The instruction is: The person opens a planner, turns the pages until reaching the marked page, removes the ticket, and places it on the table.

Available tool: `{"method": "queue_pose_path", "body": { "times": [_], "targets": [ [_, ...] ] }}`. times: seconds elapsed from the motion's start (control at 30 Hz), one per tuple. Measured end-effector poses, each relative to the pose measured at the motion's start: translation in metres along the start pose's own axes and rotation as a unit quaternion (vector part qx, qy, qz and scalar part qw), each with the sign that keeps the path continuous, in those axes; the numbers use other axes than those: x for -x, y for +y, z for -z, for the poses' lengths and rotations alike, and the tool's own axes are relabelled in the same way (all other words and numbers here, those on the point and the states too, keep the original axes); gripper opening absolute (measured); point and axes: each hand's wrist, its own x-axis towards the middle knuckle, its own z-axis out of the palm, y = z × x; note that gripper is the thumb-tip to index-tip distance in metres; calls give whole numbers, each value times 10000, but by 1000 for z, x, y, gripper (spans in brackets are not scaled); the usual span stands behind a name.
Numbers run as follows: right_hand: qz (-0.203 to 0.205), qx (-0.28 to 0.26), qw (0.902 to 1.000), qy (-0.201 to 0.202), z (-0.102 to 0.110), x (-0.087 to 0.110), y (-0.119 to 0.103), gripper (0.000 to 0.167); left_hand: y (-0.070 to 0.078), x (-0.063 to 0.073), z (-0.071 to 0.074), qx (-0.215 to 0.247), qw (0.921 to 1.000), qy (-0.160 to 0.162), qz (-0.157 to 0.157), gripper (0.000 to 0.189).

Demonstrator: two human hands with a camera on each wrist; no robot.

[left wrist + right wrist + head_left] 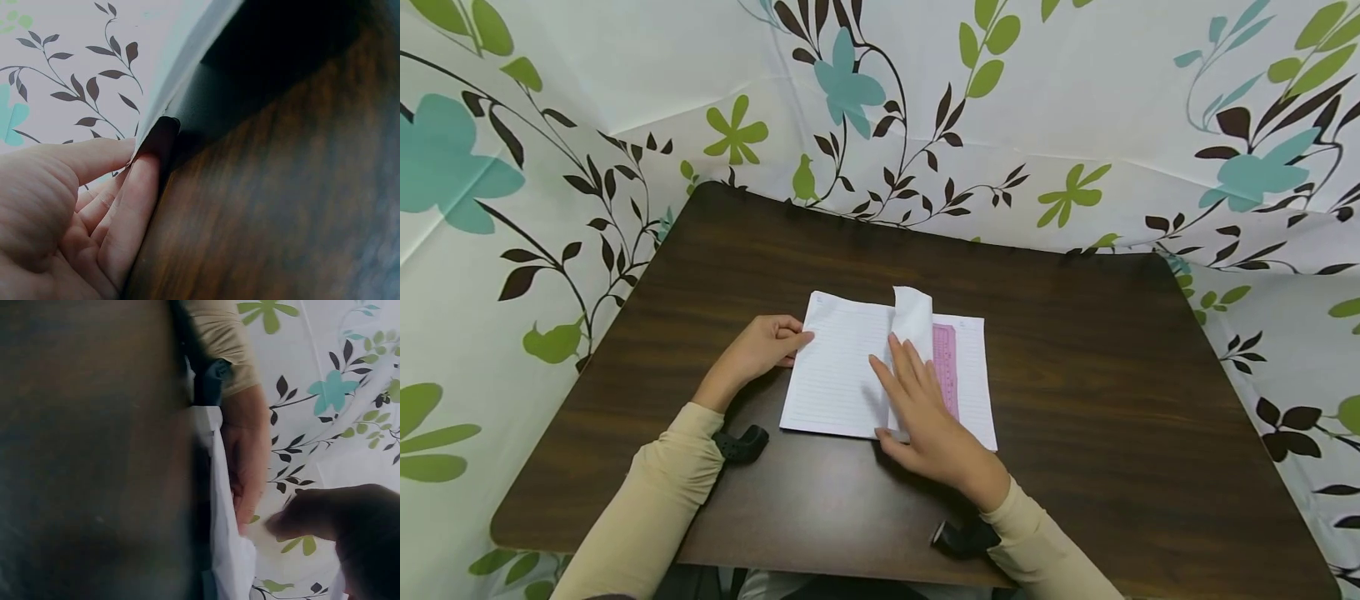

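Observation:
An open lined notebook (842, 367) lies on the dark wooden table. My left hand (767, 343) pinches its left edge between thumb and fingers; the left wrist view shows the hand (94, 212) at that edge, against the dark cover (212, 94). Fingers extended, my right hand (928, 417) touches a half-raised page (913, 310) near the middle fold. Beside that page, a pink ruler-like strip (946, 367) with markings lies on the right-hand page, partly covered by the hand. In the right wrist view the right hand (344, 531) is dark and only partly visible.
The brown table (1097, 375) extends around the notebook on every side. Behind it hangs a white cloth (662, 75) printed with leaves, flowers and birds. Black devices (741, 446) are strapped at both wrists.

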Motion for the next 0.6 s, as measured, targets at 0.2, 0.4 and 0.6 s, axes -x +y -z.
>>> {"method": "queue_pose_path", "body": {
  "times": [0.2, 0.4, 0.6],
  "targets": [
    [-332, -360, 9988, -92, -5, 4, 3, 113, 1, 0, -1, -20, 10000, -43, -30, 39],
    [-190, -804, 9964, 201, -4, 5, 2, 113, 0, -1, -1, -26, 9999, -71, -89, 37],
    [-305, -796, 9949, 534, -9, 1, -8, 96, -1, 0, 1, -22, 9999, -34, -111, 37]
  ]
}}
